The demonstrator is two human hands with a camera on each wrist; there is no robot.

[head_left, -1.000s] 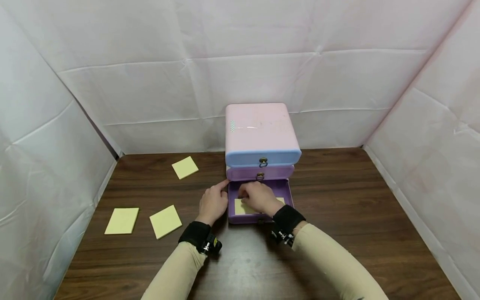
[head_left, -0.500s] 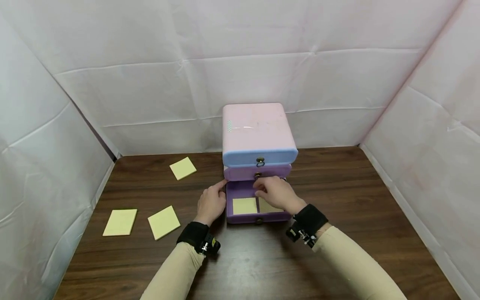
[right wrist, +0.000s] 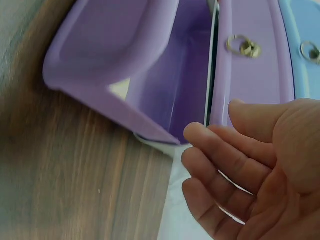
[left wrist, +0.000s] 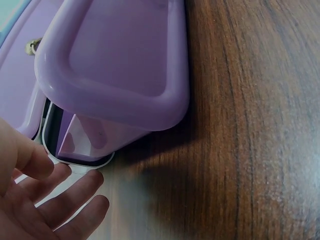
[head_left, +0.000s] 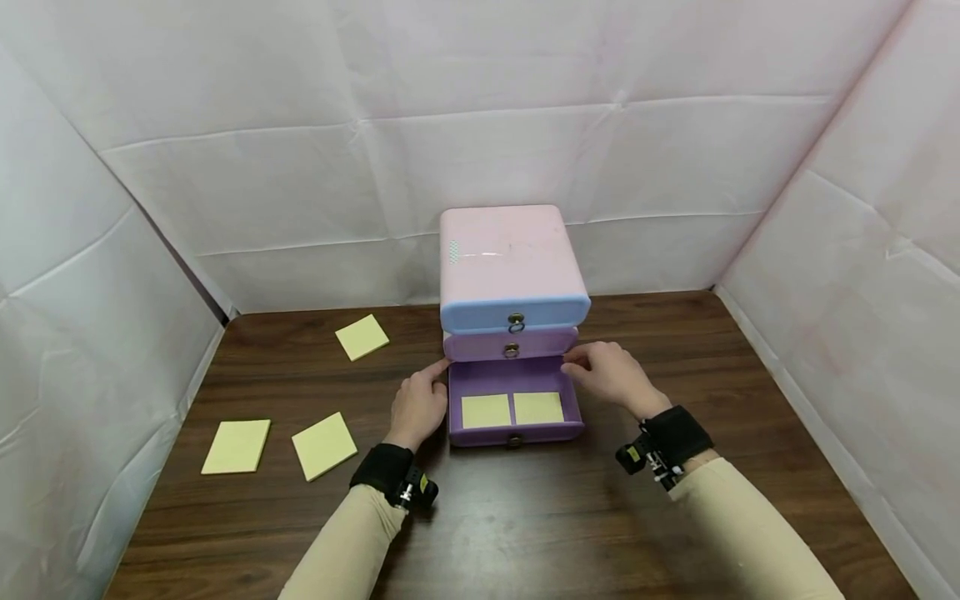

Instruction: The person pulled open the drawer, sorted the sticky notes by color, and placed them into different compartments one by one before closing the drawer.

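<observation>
Both our hands sit at the small drawer unit (head_left: 513, 279) in the middle of the tabletop (head_left: 525, 517), one on each side of it. Our left hand (head_left: 417, 403) rests beside the pulled-out bottom drawer (head_left: 515, 432), its index finger touching the unit's left corner where the drawer meets the frame; the fingers lie loosely spread and grip nothing. Our right hand (head_left: 611, 375) is at the opposite corner, fingertips against the right edge of the frame, also relaxed and holding nothing. From the right wrist view the fingers (right wrist: 227, 157) look gently bent near the middle drawer (head_left: 512, 343), though the blur there makes it hard to say whether they actually press on it.

Inside the open purple drawer two yellow note pads lie flat, side by side: the left pad (head_left: 486, 411) and the right pad (head_left: 537, 407), close together and filling most of the drawer floor. The middle drawer and the blue top drawer (head_left: 514, 316) are closed, their ring pulls hanging.

As we judge it, stowing is partly done. Three more pads remain out on the tabletop, well apart from the unit: a far pad (head_left: 362, 337) near the back, and a near pad (head_left: 324, 445) and an outer pad (head_left: 236, 446) at the left. The bottom drawer also stands open, so closing it is not yet done.
</observation>
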